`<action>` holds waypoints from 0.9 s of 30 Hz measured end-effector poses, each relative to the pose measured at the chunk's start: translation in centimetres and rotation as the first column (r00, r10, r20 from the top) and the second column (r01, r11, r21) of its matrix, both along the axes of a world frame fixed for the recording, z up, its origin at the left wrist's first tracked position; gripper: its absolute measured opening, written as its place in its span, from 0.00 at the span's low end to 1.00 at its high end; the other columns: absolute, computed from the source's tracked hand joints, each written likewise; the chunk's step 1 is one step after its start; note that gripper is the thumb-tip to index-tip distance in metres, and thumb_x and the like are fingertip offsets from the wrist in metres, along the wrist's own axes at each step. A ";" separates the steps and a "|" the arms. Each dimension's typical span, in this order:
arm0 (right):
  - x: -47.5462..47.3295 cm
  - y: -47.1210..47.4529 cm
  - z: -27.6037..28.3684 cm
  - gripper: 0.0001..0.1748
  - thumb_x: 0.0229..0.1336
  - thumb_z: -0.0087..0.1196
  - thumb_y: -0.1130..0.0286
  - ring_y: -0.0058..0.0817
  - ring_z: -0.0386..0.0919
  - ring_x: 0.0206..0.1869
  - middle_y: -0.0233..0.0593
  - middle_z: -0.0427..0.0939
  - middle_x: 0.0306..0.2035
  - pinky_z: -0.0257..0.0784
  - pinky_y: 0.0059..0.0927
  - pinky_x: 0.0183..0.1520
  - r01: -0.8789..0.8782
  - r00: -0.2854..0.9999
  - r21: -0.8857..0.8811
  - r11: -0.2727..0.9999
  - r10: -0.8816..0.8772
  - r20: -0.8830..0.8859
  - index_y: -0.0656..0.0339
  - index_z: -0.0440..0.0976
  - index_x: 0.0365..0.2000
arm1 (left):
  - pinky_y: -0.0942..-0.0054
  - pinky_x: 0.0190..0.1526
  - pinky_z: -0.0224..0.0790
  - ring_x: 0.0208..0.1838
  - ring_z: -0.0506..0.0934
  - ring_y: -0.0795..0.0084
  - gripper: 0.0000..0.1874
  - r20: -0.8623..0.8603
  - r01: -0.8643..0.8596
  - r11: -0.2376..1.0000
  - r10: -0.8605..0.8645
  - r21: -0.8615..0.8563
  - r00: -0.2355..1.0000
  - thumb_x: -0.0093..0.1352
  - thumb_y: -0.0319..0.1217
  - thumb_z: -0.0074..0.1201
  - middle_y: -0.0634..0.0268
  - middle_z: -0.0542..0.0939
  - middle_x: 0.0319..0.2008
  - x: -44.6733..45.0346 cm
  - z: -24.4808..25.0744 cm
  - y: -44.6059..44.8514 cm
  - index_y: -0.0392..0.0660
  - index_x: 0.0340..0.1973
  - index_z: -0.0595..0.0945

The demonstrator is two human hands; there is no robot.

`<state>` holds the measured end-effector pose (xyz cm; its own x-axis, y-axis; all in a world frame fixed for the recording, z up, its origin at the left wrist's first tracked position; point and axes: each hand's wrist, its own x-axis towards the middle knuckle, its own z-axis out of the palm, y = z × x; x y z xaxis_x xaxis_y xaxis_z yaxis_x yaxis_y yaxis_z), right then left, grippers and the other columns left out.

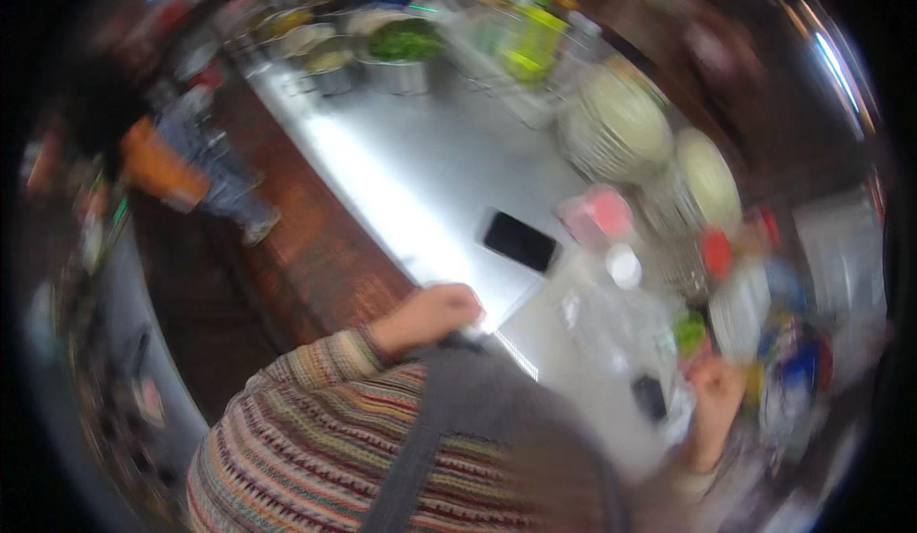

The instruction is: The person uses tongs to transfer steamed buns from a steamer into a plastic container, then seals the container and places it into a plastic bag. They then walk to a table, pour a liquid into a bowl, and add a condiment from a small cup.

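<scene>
My left hand [438, 312] is at the near edge of the steel worktop [444, 146], its fingers curled. Blur hides whether anything is in it. Off to the right, my right hand [716, 390] is also curled, close to a crumpled pale wrap [680, 418] and a small green item [690, 332]; its grip is too blurred to read. A black smartphone [521, 241] lies flat on the steel, beyond my left hand. Nearer my right hand, a small dark object [649, 397] rests on the pale board or sheet [573, 368], below some clear plastic [609, 325].
Pink-lidded tub [605, 210], white round lid [623, 266] and stacked plates [623, 125] line the right. Metal pots, one holding chopped greens [405, 40], stand at the far end beside a yellow-green bottle [534, 44]. A person in jeans [215, 153] stands at the left.
</scene>
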<state>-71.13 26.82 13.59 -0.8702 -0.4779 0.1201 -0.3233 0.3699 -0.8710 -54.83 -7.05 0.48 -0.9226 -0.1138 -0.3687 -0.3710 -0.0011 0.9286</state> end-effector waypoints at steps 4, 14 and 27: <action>3.9 -1.5 -9.8 0.10 0.55 0.43 0.71 0.35 0.67 0.28 0.40 0.67 0.21 0.63 0.34 0.37 -0.045 0.542 0.719 0.694 0.621 -0.566 0.61 0.66 0.19 | 0.75 0.37 0.67 0.33 0.74 0.75 0.12 0.017 -0.205 0.978 0.205 0.039 0.979 0.66 0.36 0.47 0.65 0.78 0.28 7.6 0.8 4.1 0.40 0.33 0.79; 9.5 -6.3 -9.6 0.09 0.57 0.37 0.73 0.38 0.67 0.35 0.44 0.68 0.32 0.61 0.37 0.42 -0.524 0.136 0.804 0.281 0.959 -0.247 0.65 0.66 0.34 | 0.76 0.41 0.67 0.39 0.74 0.77 0.15 -0.009 -0.785 0.596 0.797 0.167 0.604 0.67 0.38 0.43 0.66 0.78 0.34 28.3 0.8 17.1 0.40 0.41 0.75; 34.3 -26.3 -8.4 0.16 0.56 0.46 0.76 0.17 0.66 0.30 0.29 0.68 0.28 0.64 0.18 0.34 -0.998 -0.021 0.046 -0.035 0.961 0.275 0.61 0.66 0.47 | 0.76 0.45 0.65 0.42 0.73 0.76 0.17 -0.050 -0.988 -0.152 0.987 0.041 -0.154 0.66 0.37 0.43 0.64 0.78 0.37 45.4 1.9 21.5 0.41 0.45 0.74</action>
<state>-36.88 0.49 5.15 0.5022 -0.8524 -0.1459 -0.4091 -0.0855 -0.9085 -9.38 14.43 2.38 0.2422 -0.9136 -0.3265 0.0882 -0.3144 0.9452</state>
